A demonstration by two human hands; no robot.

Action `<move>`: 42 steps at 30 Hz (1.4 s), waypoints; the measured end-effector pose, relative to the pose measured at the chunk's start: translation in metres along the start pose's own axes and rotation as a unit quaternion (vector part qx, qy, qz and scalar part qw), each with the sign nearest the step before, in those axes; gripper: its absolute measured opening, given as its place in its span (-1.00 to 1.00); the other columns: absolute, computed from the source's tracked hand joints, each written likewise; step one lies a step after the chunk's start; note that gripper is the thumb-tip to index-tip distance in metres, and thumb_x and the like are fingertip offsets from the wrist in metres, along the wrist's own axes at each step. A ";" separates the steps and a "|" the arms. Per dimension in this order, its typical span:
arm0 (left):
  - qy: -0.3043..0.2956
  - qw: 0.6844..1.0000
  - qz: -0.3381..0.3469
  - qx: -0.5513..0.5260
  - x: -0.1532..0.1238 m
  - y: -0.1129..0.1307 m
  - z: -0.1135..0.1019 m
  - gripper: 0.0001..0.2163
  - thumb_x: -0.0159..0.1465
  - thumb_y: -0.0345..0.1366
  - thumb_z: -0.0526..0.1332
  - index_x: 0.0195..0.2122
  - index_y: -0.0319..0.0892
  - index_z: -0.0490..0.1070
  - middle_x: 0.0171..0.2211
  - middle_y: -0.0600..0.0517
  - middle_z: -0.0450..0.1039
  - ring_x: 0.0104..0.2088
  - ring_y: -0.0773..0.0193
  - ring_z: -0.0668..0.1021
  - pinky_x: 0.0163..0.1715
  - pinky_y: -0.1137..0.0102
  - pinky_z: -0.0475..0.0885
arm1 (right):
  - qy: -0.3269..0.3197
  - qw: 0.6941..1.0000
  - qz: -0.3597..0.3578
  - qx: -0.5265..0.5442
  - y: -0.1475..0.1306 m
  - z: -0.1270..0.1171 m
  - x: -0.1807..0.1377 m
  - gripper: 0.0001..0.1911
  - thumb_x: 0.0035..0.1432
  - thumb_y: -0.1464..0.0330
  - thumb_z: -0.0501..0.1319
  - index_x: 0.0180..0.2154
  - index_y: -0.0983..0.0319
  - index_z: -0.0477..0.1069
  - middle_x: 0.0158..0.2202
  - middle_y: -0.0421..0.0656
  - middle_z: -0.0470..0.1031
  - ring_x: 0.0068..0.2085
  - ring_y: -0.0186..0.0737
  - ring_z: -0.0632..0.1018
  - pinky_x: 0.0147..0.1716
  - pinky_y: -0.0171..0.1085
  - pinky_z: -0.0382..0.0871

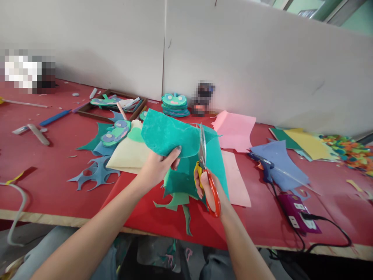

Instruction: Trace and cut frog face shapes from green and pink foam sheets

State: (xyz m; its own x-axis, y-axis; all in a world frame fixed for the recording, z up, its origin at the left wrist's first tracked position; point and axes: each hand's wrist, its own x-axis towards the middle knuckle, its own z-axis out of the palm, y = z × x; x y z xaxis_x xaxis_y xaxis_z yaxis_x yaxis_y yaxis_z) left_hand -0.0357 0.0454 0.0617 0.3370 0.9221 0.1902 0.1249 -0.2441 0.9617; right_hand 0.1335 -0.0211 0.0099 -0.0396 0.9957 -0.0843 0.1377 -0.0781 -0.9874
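Note:
My left hand (159, 165) is closed on a teal felt sheet (169, 134), lifting and folding it above the red table (58, 163). My right hand (205, 186) grips scissors (207, 175) with red and yellow handles. Their blades point up and away along the sheet's right edge. More teal felt (215, 163) lies under the scissors, with teal offcuts (175, 200) near the table's front edge.
Pink sheets (234, 130), a cream sheet (128, 153), blue cut scraps (96, 173) and a stack of frog-shaped pieces (175, 104) lie around. A blue glue gun (264, 163) and a purple power strip (297, 212) sit at the right. A wooden tray (112, 105) stands behind.

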 end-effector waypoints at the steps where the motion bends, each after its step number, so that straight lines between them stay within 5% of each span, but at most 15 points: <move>1: -0.002 1.000 0.001 0.001 0.000 0.000 0.000 -0.66 0.27 -0.23 0.02 -0.65 -0.16 0.14 -0.69 0.14 0.23 -0.62 0.41 0.37 -0.45 0.44 0.34 | -0.003 1.000 0.004 0.010 -0.001 0.001 0.000 -0.50 0.09 -0.11 -0.02 -0.35 0.21 0.19 -0.54 -0.29 0.13 -0.63 -0.45 0.16 -0.69 -0.41 0.08; 9: -0.005 1.000 -0.002 -0.017 0.001 0.000 0.001 -0.67 0.26 -0.23 0.02 -0.65 -0.15 0.12 -0.70 0.14 0.21 -0.63 0.42 0.36 -0.46 0.44 0.33 | 0.001 0.999 0.025 0.044 -0.005 0.003 -0.002 -0.50 0.06 -0.13 0.01 -0.39 0.20 0.14 -0.60 -0.35 0.04 -0.69 -0.49 0.09 -0.77 -0.42 -0.06; 42: 0.064 0.994 -0.022 -0.086 0.007 -0.006 -0.008 -0.71 0.23 -0.20 0.07 -0.59 -0.21 0.31 -0.67 0.08 0.39 -0.63 0.39 0.45 -0.58 0.48 0.36 | 0.019 0.998 0.054 -0.002 -0.020 0.007 -0.004 -0.52 0.05 -0.10 0.06 -0.49 0.19 0.09 -0.72 -0.40 0.02 -0.77 -0.49 0.12 -0.82 -0.43 -0.04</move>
State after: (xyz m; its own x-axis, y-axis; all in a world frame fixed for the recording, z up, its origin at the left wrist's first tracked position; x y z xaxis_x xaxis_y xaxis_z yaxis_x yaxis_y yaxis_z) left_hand -0.0415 0.0558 0.0584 0.2124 0.9638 0.1612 -0.0279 -0.1589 0.9869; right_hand 0.1242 -0.0242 0.0293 0.0141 0.9828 -0.1842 0.1440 -0.1843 -0.9723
